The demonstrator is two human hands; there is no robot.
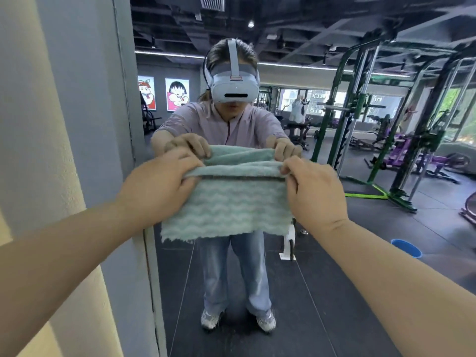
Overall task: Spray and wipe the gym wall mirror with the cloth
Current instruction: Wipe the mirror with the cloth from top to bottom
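Two hands (157, 189) (315, 193), one cloth (226, 204)

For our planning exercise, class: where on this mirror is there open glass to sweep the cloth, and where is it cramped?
Open: the mirror right of the right grip, and below the cloth. Cramped: at the left, where the left grip sits near the grey wall edge.

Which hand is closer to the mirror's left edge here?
Left. The left hand grips one top corner of the cloth right at the mirror's left edge. The right hand pinches the other corner, farther off, in front of the glass.
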